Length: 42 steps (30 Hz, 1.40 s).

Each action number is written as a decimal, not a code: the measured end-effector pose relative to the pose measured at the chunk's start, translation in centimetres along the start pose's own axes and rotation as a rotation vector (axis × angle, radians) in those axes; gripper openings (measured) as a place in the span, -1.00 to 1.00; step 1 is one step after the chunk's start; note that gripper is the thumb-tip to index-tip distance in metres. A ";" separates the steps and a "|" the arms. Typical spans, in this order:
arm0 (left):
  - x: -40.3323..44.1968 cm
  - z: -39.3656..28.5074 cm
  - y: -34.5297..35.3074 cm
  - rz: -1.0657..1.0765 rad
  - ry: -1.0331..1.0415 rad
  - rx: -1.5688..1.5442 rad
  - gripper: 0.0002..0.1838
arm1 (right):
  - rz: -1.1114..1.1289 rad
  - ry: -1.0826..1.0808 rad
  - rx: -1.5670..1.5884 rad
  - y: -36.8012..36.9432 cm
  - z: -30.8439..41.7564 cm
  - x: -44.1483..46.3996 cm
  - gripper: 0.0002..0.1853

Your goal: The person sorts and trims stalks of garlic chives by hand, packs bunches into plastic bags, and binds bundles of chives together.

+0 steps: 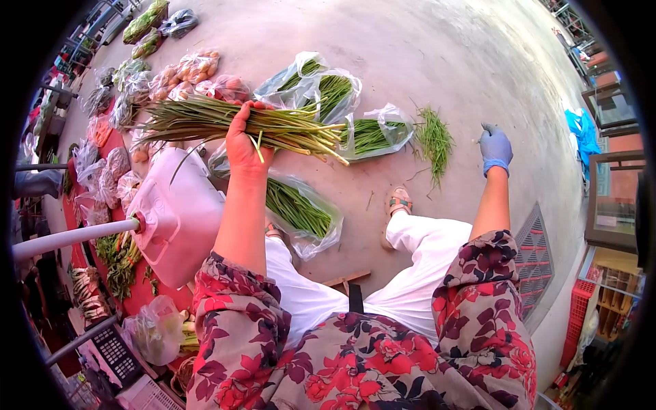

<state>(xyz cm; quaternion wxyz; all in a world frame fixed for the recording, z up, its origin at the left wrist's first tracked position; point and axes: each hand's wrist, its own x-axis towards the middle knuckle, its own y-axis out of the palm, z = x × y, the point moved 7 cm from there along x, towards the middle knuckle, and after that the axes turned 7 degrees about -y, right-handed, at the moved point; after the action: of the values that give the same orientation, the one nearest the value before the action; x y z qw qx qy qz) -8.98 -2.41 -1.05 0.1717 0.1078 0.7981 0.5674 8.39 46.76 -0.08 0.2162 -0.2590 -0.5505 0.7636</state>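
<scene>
My bare left hand (249,142) is wrapped round a thick bundle of garlic chives (198,121), held up off the ground. Its dark leafy ends point left and its pale stalk ends point right. One stalk hangs loose below it. Out to the right, my right hand (496,149) wears a blue-grey glove. Its fingers are curled closed, the tips look dark, and I cannot see whether anything is in them. Loose green trimmings (434,142) lie on the floor to its left. Beyond the bundle rest open plastic bags of green stalks (372,135).
Another stalk-filled bag (297,208) lies near my feet. A pale plastic jug (179,212) stands close on the left, with a pole at its mouth. Bagged produce (198,67) covers the left side. A floor grate (534,256) and a red crate (579,311) are at right.
</scene>
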 end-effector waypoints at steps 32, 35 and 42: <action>-1.5 18.5 2.7 0.159 -0.577 1.170 0.12 | 0.505 0.131 1.806 13.0 16.5 -6.5 -0.86; 2.8 13.8 -1.6 -0.173 -0.243 1.323 -0.28 | 0.225 0.059 1.813 8.5 13.4 -2.0 -0.85; 7.8 16.6 -8.1 -0.358 -0.051 1.833 -0.28 | -0.147 0.183 1.963 10.1 7.5 8.3 -0.81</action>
<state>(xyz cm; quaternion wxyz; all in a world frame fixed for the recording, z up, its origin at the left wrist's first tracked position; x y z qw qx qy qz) -9.39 12.22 -14.85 0.1218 0.0890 0.9349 -0.3211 -3.22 43.33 -9.07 0.4238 0.0118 0.3311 0.8430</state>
